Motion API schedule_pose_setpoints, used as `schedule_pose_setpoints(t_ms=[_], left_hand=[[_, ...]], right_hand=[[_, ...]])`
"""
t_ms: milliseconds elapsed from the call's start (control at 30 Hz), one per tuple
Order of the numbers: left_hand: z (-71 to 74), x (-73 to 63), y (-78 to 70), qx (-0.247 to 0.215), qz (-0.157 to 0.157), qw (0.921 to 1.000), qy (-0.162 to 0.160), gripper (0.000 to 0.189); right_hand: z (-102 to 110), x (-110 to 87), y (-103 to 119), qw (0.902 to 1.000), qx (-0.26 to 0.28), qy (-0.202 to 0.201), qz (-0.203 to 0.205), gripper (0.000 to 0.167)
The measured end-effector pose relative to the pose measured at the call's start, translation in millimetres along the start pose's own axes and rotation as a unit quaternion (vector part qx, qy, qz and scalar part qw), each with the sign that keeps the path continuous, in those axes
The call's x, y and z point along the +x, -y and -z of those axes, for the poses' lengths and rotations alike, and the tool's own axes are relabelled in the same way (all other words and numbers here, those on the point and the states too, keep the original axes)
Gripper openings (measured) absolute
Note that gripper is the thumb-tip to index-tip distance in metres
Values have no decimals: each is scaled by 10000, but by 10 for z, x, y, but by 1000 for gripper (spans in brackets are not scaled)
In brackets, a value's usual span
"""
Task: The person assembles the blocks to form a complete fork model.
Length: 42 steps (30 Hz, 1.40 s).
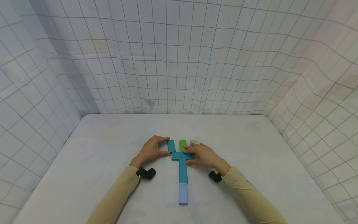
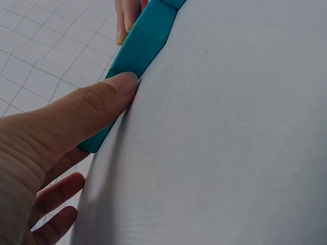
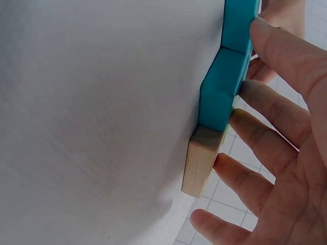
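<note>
My left hand (image 1: 152, 147) holds a short teal block (image 1: 172, 146) between thumb and forefinger, the thumb low by the left end of a teal crosspiece (image 1: 176, 156). The held block leans slightly left above that end. My right hand (image 1: 205, 154) spans the crosspiece's right part, its thumb on the near side and fingertips on the far side. A green block (image 1: 182, 144) stands beyond the crosspiece, partly under the right fingers. A bare wooden block (image 3: 202, 163) sits to its right, mostly hidden by the hand in the head view. Below the crosspiece runs a long teal block (image 1: 183, 171).
A lavender block (image 1: 183, 193) continues the line at the near end of the long teal block. All the blocks lie on a white table (image 1: 112, 130). Grid-patterned white sheets (image 1: 179, 62) hang behind and at both sides.
</note>
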<state>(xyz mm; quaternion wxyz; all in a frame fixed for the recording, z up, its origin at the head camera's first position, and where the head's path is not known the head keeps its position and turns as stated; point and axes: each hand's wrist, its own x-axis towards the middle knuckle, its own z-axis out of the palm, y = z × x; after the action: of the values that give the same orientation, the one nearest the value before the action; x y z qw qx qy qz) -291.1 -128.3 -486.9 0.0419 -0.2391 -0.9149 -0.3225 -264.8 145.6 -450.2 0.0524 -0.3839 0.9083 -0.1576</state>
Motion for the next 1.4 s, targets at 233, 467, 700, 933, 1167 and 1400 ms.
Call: schedule_pose_setpoints(t_ms=[233,467,700,933,1167,1400], left_hand=[[-6,-10,10,7,-15,10000,-7,71],[12,-22,-13,-37,-13,10000,8,71],[26,-34,-29,-20,-6,10000,6,70],[15,-34,-19,-24,-41,10000,-7,69],[17,-42,-20,-18,-47,10000,17,69],[23,-41,-21,3,-93,9999,63,68]], right_hand=[[-13,2,5,10000,23,-21,12,52],[-21,4,4,10000,15,-15,-17,53],[-28,11,5,10000,31,-25,-33,53],[-34,16,5,10000,52,-12,-53,53],[-29,12,10,9999,100,-28,-26,53],[-20,23,13,10000,86,-44,-10,52]])
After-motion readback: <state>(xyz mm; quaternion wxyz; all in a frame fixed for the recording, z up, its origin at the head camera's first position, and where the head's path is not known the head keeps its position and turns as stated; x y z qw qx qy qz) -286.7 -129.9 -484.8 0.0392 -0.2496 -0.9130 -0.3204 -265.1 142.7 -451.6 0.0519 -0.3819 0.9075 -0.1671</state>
